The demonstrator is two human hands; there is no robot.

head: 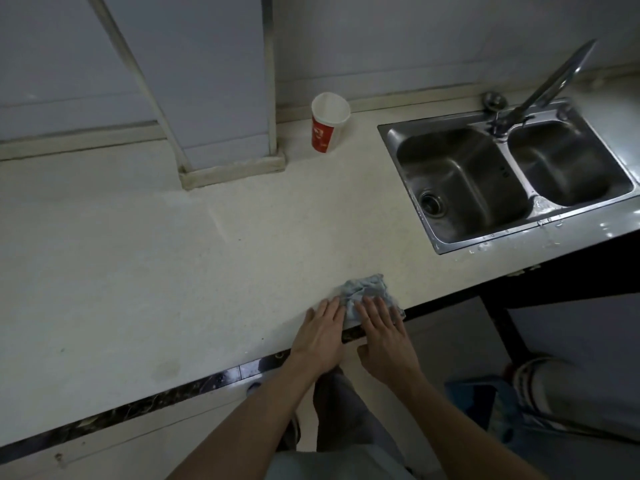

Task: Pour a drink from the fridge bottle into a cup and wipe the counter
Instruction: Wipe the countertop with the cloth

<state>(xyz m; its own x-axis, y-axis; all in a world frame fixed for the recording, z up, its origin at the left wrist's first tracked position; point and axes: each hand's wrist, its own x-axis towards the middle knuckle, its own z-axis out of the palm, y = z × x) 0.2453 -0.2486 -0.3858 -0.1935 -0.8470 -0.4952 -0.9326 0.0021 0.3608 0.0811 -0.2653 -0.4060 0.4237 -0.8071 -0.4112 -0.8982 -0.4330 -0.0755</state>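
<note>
Both hands lie flat and open-fingered on a crumpled blue-grey cloth [367, 296] at the worktop [173, 271] front edge, the right grip [382, 332] covering more of it than the left grip [320, 336], the red-and-white cup [327, 124] standing well beyond them.

The scene was dim and bluish, with dull, muted colours. The brightest glare lay on the wet right rim of the sink [588, 216], where droplets glinted. The surface [138, 254] was evenly and softly lit, with faint shadows. Straight lines bowed toward the edges, and the near corners looked soft and murky.
</note>
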